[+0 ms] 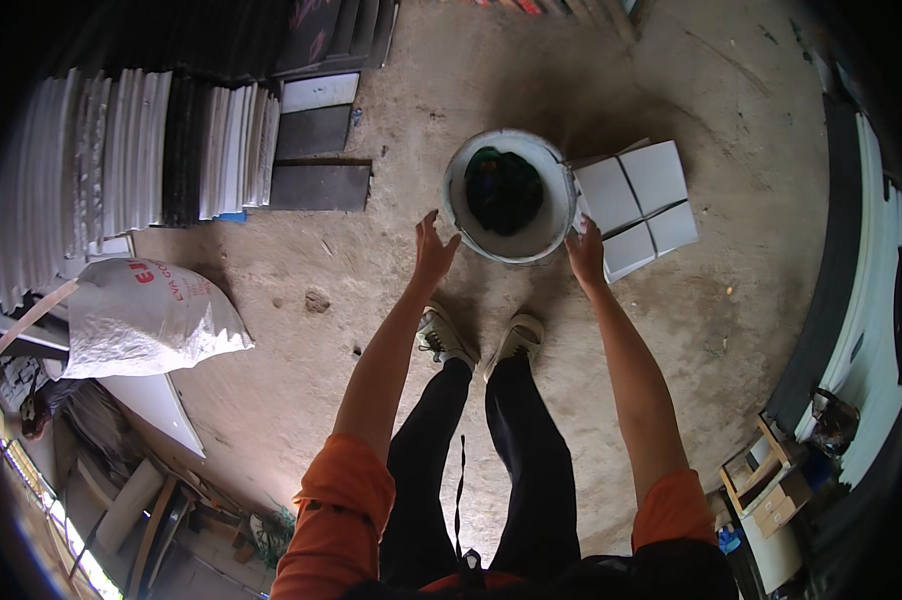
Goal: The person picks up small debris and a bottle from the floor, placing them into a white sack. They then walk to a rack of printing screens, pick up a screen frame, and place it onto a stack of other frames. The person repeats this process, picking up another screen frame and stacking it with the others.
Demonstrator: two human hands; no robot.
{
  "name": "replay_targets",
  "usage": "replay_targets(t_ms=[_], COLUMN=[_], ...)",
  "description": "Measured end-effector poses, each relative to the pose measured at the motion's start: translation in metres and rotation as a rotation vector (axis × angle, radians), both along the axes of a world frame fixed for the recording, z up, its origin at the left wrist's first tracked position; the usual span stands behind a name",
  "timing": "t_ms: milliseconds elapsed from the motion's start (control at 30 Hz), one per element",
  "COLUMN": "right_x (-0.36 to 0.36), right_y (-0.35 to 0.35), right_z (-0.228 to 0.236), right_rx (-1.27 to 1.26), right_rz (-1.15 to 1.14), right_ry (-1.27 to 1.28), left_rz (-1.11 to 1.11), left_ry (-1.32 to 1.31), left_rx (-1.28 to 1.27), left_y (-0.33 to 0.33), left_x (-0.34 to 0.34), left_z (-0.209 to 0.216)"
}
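A round whitish bucket [541, 222] stands in front of my feet, with a dark bundle [503, 190] inside it; I cannot make out what the bundle is. My left hand [436, 248] is at the bucket's near left side, its fingers apart and nothing in them. On the near right side, my right hand [585, 252] reaches up close to the rim with fingers spread. Whether its fingertips touch the bucket is hard to tell. Just right of the bucket lies a stack of white sheets or boxes [661, 175], tied crosswise with dark straps.
Tall stacks of white and black sheets [141, 150] fill the far left, with dark flat panels [321, 188] beside them. A full white sack [151, 320] sits at the left. At the lower right is a wooden shelf [761, 470] holding cartons. Bare concrete floor [301, 390] surrounds my feet.
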State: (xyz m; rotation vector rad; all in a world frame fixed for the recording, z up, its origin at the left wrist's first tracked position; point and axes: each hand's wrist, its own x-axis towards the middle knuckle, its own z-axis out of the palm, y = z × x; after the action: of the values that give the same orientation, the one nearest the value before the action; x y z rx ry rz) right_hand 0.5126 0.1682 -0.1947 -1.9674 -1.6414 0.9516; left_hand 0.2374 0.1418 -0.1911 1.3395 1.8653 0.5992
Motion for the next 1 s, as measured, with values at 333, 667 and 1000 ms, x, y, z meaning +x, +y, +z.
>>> replay_targets(t_ms=[333,667,1000], right_x=[-0.014,-0.088,-0.323], right_y=[0.033,0.045,0.027], right_z=[-0.047,0.039,0.12], right_rx=[-0.024,-0.036,-0.126], right_rz=[-0.123,0.217,0.744], right_ry=[-0.111,-0.212,-0.02], left_rz=[0.154,0.372,0.926], left_ry=[-0.273,-0.199,-0.17], left_rx=[-0.137,-0.118,-0.068], left_y=[0.03,-0.048,-0.205], left_x=[0.002,-0.067,-0.198], left_z=[-0.063,0.036,0.142])
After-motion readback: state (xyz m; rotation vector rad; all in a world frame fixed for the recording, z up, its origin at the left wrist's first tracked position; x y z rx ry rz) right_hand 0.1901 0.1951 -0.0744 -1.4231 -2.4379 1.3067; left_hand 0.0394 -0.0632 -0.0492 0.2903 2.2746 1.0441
